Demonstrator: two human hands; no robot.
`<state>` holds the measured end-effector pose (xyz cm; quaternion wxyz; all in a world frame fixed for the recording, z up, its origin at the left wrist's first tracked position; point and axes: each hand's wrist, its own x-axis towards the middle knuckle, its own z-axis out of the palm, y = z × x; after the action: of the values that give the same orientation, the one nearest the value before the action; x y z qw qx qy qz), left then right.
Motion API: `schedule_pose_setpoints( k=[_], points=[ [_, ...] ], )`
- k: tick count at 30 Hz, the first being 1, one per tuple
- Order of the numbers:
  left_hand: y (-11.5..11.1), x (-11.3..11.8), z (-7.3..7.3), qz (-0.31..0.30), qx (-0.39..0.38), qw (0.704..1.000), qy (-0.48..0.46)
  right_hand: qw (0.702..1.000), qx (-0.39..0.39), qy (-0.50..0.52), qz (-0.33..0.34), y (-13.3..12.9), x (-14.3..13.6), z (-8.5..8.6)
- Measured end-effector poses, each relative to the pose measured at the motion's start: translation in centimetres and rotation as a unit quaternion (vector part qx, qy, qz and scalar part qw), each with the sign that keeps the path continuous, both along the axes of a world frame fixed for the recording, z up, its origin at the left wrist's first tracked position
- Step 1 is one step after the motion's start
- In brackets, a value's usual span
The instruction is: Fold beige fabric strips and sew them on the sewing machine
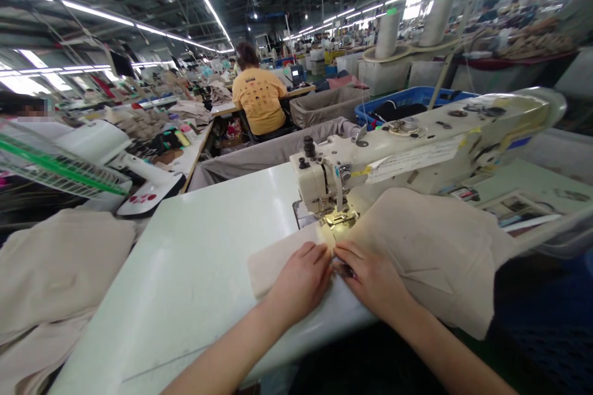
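Note:
A beige fabric piece (430,241) lies under the lit needle area of a white sewing machine (319,179), spreading right and draping over the table's front edge. Its narrower flap (278,259) rests flat on the left. My left hand (303,274), fingers curled together, pinches the fabric edge just in front of the presser foot. Close beside it my right hand (370,274) pinches the same edge with thumb and forefinger. A small dark object (344,270) shows beneath the right palm; its kind is hidden. Both hands are almost touching.
A pile of beige fabric (60,271) sits left of the pale green table (185,271). Behind it stands a white fan (97,148). Beyond the machine are a blue basket (393,105), cloth-lined bins (259,151) and thread cones (388,34). A person in a yellow shirt (259,99) sits ahead.

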<state>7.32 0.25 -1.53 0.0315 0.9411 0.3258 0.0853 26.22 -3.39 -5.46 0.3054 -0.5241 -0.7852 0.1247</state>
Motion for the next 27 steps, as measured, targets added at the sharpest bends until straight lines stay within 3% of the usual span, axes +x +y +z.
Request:
schedule_pose_setpoints(
  k=[10, 15, 21, 27],
  points=[
    [-0.4, -0.5, 0.3, -0.019, 0.03, 0.999, 0.035, 0.998, -0.01, -0.06, -0.005, -0.3, -0.3, 0.4],
    [-0.2, -0.7, 0.4, 0.025, 0.049, 0.995, 0.078, 0.998, 0.003, -0.057, 0.004, -0.3, -0.4, 0.1],
    [3.4, -2.0, 0.1, 0.126, 0.06, 0.986, 0.091, 0.998, 0.027, -0.053, -0.019, -0.1, -0.7, -0.1],
    [6.7, -3.6, -0.7, 0.076, 0.069, 0.992, 0.074, 0.997, 0.027, -0.061, -0.025, 0.3, -1.1, 0.1]
  ],
)
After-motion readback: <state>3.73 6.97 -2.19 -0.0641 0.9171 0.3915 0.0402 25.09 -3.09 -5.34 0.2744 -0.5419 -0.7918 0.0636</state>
